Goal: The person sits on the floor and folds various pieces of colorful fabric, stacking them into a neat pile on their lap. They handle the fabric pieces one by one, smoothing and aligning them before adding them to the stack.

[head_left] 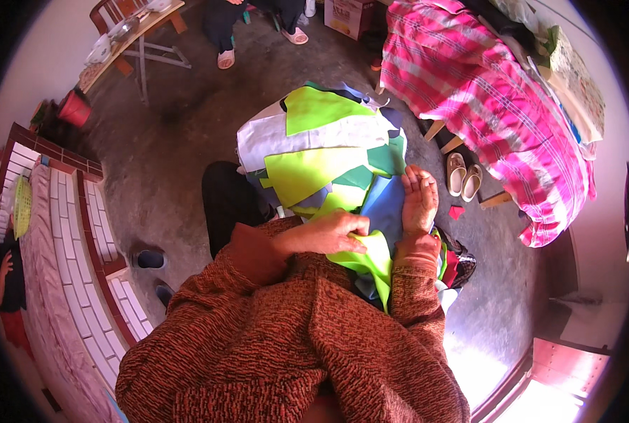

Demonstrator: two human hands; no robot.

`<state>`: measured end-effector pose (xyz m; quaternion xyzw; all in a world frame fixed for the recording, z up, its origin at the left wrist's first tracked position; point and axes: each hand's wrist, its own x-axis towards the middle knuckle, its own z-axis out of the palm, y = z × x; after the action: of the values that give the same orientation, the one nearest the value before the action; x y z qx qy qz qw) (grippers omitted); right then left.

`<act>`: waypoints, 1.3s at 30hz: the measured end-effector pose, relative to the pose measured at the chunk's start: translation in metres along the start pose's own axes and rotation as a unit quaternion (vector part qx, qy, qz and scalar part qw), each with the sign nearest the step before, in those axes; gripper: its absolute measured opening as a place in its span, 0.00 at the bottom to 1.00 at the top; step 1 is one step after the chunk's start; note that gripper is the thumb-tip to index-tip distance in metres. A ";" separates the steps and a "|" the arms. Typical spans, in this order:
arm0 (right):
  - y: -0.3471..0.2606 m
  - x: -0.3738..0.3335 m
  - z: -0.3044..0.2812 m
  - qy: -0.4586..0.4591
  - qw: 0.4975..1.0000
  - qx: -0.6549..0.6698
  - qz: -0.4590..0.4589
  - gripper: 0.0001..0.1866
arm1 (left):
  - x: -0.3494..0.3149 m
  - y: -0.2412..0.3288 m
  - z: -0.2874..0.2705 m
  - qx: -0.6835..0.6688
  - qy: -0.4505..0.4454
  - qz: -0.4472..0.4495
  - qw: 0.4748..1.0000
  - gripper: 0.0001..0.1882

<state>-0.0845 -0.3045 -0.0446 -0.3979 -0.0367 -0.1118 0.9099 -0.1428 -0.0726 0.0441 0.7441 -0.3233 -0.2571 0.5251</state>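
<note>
Across my lap lies a pile of cut cloth pieces. My left hand (330, 233) pinches a lime-yellow cloth piece (372, 262), which hangs down from its fingers toward my sleeves. To its right, my right hand (419, 201) rests palm up with fingers stretched and a little curled, nothing seen in them. A blue cloth piece (383, 203) lies between the two hands, beside the right palm. Farther out, larger lime-yellow pieces (307, 173) and green pieces (387, 155) overlap on a white cloth (261, 141). More scraps are partly hidden beneath my right forearm.
A bed or bench under a pink checked cover (462, 92) stands at the right, with a pair of shoes (456, 174) beside it. Another person's slippered feet (226, 59) are at the far side. At far left are a table (134, 32) and red bucket (74, 110).
</note>
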 end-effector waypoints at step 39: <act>-0.006 -0.022 0.049 -0.042 0.644 -0.740 -0.191 0.32 | 0.030 -0.010 -0.067 0.233 0.551 0.012 0.801 0.37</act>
<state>-0.1065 -0.2692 -0.0103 -0.9270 -0.0551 -0.2558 0.2687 -0.0729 -0.0517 0.0544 0.8564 -0.0380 0.2859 0.4283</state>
